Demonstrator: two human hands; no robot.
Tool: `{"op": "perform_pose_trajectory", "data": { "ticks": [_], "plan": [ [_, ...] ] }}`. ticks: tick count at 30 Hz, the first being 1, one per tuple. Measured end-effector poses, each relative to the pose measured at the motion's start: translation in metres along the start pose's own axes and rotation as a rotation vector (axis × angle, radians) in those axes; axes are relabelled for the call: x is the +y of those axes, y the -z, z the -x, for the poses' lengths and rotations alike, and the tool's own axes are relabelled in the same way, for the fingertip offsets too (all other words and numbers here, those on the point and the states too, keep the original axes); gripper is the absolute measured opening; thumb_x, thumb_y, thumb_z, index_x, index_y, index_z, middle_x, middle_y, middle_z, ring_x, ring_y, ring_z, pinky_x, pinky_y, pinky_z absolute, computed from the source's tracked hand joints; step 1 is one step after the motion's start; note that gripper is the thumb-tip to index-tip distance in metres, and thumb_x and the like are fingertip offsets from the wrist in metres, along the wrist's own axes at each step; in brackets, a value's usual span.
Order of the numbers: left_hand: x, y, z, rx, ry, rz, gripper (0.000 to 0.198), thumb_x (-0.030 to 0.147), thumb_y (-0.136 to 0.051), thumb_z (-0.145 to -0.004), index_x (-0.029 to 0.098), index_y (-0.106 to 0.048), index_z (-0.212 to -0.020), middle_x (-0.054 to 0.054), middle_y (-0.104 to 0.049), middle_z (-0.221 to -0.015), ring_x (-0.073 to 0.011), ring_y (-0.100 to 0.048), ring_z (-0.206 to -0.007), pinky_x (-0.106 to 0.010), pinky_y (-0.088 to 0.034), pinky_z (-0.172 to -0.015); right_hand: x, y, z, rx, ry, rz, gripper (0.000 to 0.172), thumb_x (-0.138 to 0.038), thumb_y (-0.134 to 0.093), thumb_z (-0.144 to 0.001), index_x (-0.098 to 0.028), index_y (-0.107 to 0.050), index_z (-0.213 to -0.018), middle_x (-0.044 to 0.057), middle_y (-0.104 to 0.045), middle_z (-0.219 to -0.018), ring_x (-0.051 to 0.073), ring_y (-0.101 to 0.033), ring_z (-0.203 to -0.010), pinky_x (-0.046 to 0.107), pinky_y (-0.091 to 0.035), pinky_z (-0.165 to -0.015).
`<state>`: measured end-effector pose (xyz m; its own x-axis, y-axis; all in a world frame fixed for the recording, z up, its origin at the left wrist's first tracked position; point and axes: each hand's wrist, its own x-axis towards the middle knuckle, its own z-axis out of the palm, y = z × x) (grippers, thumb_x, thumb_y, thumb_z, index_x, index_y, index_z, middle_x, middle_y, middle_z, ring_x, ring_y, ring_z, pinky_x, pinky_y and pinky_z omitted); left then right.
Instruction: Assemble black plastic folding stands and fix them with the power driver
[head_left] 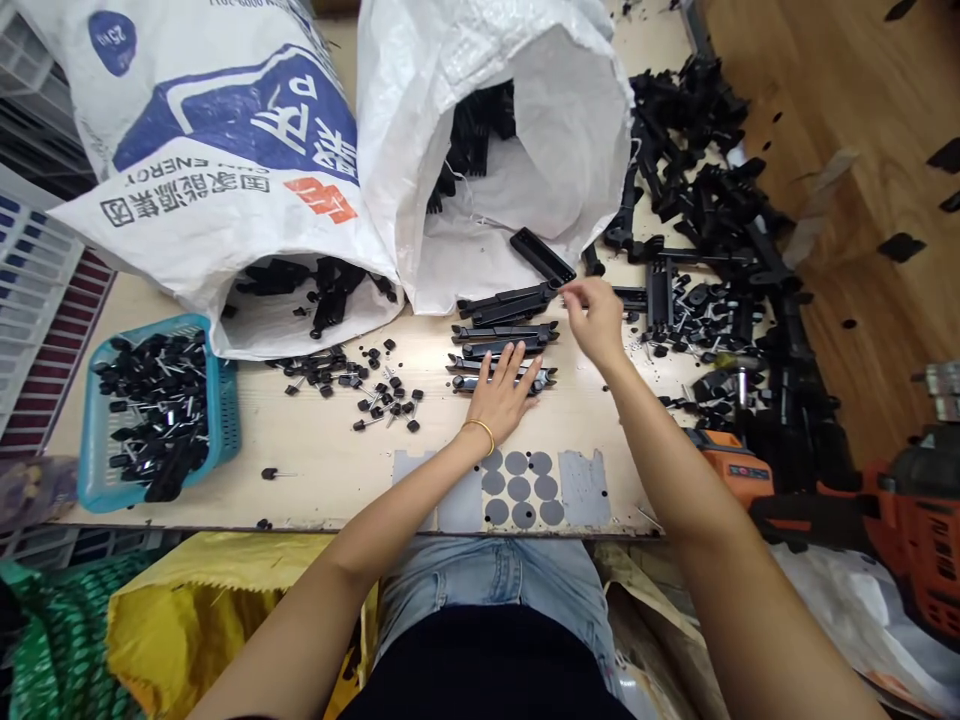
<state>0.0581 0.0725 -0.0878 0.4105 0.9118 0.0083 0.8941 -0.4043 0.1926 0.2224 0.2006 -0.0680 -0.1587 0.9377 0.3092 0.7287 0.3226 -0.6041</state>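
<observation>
My left hand (504,400), with a thin gold bracelet at the wrist, lies with fingers spread over the nearest of several long black plastic parts (510,333) stacked in a row. At the far end of that row, my right hand (595,315) has thumb and forefinger pinched together by the tip of another black plastic part (510,303). Whatever is between those fingertips is too small to make out. Just beyond them a black slotted piece (541,257) rests at the mouth of a white sack (420,190).
Another white sack (247,190) holds black pieces. Black-headed screws (390,400) lie loose beside a blue basket (225,400) full of them. Dark parts (697,190) pile up at right. Orange power tools (735,468) sit near the front right, and grey discs (517,488) mark the table's front edge.
</observation>
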Motion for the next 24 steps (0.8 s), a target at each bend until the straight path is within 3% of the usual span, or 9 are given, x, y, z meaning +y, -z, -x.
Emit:
{"op": "perform_pose_trajectory", "data": {
  "ticks": [2,6,9,12,15,17,20,22,24],
  "plan": [
    [-0.002,0.000,-0.002,0.001,0.001,0.002,0.061,0.034,-0.048,-0.092,0.021,-0.026,-0.148,-0.013,-0.018,-0.156,-0.0278,-0.014,-0.145,-0.053,-0.015,-0.116,0.011,-0.008,-0.031,0.029,-0.109,0.098,0.025,-0.024,-0.045,-0.086,-0.017,-0.065,-0.100,0.014,-0.064,-0.105,0.026,-0.053,-0.102,0.043,-0.039,-0.093],
    [-0.004,0.001,-0.006,-0.010,-0.002,-0.001,0.062,0.032,-0.049,-0.092,0.020,-0.026,-0.148,-0.012,-0.019,-0.156,-0.0274,-0.015,-0.145,-0.052,-0.015,-0.117,0.022,-0.029,-0.077,-0.097,-0.273,0.301,0.025,-0.023,-0.055,-0.080,-0.008,-0.064,-0.098,0.020,-0.063,-0.105,0.033,-0.051,-0.105,0.052,-0.032,-0.094],
    [-0.006,0.006,-0.007,0.025,-0.027,0.045,0.068,0.038,-0.053,-0.089,0.016,-0.026,-0.147,-0.014,-0.020,-0.156,-0.0294,-0.015,-0.145,-0.051,-0.015,-0.117,0.015,-0.029,-0.087,-0.126,-0.330,0.427,0.020,-0.015,-0.052,-0.080,-0.004,-0.063,-0.093,0.023,-0.063,-0.102,0.033,-0.052,-0.105,0.053,-0.030,-0.095],
    [-0.024,0.020,-0.003,0.143,-0.080,0.177,0.067,0.047,-0.049,-0.089,0.013,-0.030,-0.144,-0.015,-0.028,-0.153,-0.0254,-0.023,-0.143,-0.043,-0.023,-0.116,0.004,-0.007,-0.072,-0.013,-0.369,0.432,0.028,-0.015,-0.042,-0.084,-0.002,-0.056,-0.106,0.023,-0.062,-0.106,0.029,-0.057,-0.101,0.045,-0.037,-0.090],
    [-0.078,0.041,0.007,0.355,0.112,0.252,0.043,0.033,-0.037,-0.095,0.015,-0.042,-0.134,-0.012,-0.048,-0.139,-0.0187,-0.039,-0.133,-0.038,-0.031,-0.112,-0.003,0.029,-0.022,0.092,-0.377,0.358,0.030,-0.022,-0.038,-0.087,-0.010,-0.051,-0.111,0.018,-0.063,-0.100,0.023,-0.062,-0.091,0.038,-0.041,-0.082],
    [-0.133,0.053,0.015,0.479,0.462,0.205,0.041,0.024,-0.042,-0.090,0.013,-0.045,-0.130,-0.014,-0.052,-0.132,-0.0234,-0.044,-0.127,-0.042,-0.032,-0.110,-0.006,0.051,0.032,0.117,-0.362,0.306,0.018,-0.025,-0.048,-0.082,-0.019,-0.054,-0.098,0.016,-0.065,-0.096,0.022,-0.063,-0.085,0.036,-0.043,-0.080],
    [-0.209,0.061,0.024,0.349,0.810,0.110,0.054,0.028,-0.060,-0.079,0.008,-0.048,-0.127,-0.018,-0.050,-0.132,-0.0331,-0.043,-0.124,-0.047,-0.032,-0.106,-0.011,0.070,0.126,0.128,-0.323,0.268,0.012,-0.034,-0.052,-0.081,-0.026,-0.051,-0.089,0.013,-0.067,-0.092,0.026,-0.064,-0.079,0.040,-0.046,-0.073],
    [-0.239,0.062,0.027,0.223,0.846,0.101,0.048,0.036,-0.056,-0.084,0.008,-0.052,-0.123,-0.013,-0.057,-0.121,-0.0310,-0.048,-0.117,-0.045,-0.035,-0.102,-0.015,0.070,0.181,0.107,-0.271,0.247,0.009,-0.032,-0.050,-0.082,-0.026,-0.048,-0.088,0.013,-0.066,-0.094,0.028,-0.064,-0.085,0.043,-0.048,-0.074],
    [-0.247,0.065,0.030,0.188,0.831,0.071,0.040,0.038,-0.051,-0.088,0.009,-0.058,-0.113,-0.008,-0.062,-0.107,-0.0281,-0.051,-0.112,-0.046,-0.037,-0.100,-0.021,0.064,0.222,0.057,-0.214,0.228,0.006,-0.027,-0.048,-0.083,-0.026,-0.046,-0.088,0.012,-0.064,-0.094,0.028,-0.063,-0.088,0.045,-0.050,-0.075]
  ]
}}
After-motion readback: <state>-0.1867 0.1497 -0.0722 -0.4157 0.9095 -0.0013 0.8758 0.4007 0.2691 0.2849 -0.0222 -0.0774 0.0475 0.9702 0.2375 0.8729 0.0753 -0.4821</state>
